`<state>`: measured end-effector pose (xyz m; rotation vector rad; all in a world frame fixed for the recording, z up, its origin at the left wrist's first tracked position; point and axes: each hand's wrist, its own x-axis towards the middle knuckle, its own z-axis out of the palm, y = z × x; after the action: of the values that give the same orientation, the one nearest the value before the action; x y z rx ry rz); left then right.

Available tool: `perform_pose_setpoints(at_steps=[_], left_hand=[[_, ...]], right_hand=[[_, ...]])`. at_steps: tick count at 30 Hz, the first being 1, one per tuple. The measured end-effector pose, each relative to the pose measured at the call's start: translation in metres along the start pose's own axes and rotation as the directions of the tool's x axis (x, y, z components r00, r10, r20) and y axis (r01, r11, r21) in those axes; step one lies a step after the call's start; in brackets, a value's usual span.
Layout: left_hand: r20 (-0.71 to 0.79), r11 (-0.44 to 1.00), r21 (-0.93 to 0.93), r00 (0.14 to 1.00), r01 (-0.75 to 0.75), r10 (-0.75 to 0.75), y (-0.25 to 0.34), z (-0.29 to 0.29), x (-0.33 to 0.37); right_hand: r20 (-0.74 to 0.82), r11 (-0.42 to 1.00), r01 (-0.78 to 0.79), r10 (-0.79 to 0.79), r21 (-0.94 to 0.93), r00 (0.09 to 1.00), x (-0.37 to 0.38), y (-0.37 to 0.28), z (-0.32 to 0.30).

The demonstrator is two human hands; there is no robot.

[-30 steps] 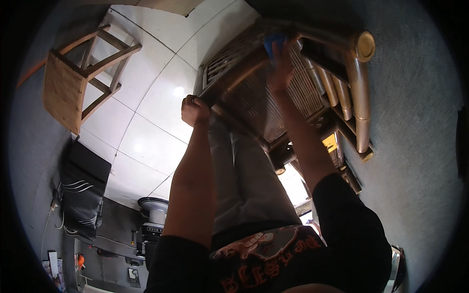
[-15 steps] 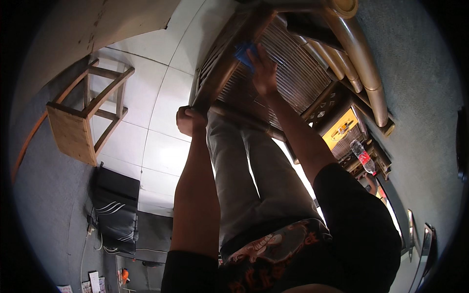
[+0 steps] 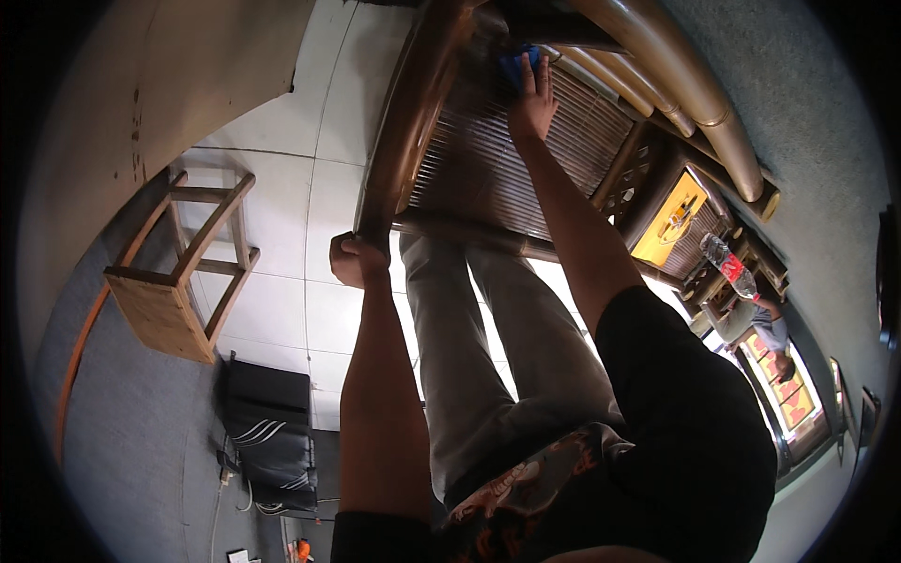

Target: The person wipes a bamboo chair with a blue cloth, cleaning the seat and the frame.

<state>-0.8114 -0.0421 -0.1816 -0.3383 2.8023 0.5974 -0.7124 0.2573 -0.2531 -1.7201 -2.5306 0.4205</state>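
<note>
A brown bamboo bench (image 3: 477, 178) with a seat of thin slats spans the upper middle of the view. My left hand (image 3: 359, 260) is closed around the near end of the thick bamboo pole (image 3: 405, 122) along its left side. Far up on the slats, my right hand (image 3: 533, 113) holds a blue cloth (image 3: 518, 66) pressed beneath its fingers, which point away from me. Part of the cloth is hidden under the hand. Thick bamboo rails (image 3: 690, 75) run along the bench's right side.
A wooden stool (image 3: 169, 310) and a black padded item (image 3: 270, 432) are at left on the tiled floor (image 3: 282, 197). To the right are a yellow panel (image 3: 671, 220), a bottle with a red label (image 3: 730, 267) and another person (image 3: 771, 333).
My right hand has slid the blue cloth farther away and to the right over the slats. My left hand keeps its grip on the pole. The view has shifted, showing more of the other person.
</note>
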Motion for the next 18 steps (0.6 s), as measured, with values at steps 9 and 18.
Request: perform_pose_setpoints(at_steps=[9, 18], left_hand=[[-0.041, 0.998, 0.063, 0.999, 0.0, 0.002, -0.006, -0.008, 0.011], [-0.061, 0.996, 0.084, 0.998, -0.005, 0.011, -0.01, -0.007, 0.012]], right_hand=[[0.234, 0.986, -0.001, -0.038, 0.165, 0.971, -0.078, -0.028, 0.044], [0.519, 0.937, 0.198, -0.326, 0.287, 0.79, -0.226, -0.043, 0.016]])
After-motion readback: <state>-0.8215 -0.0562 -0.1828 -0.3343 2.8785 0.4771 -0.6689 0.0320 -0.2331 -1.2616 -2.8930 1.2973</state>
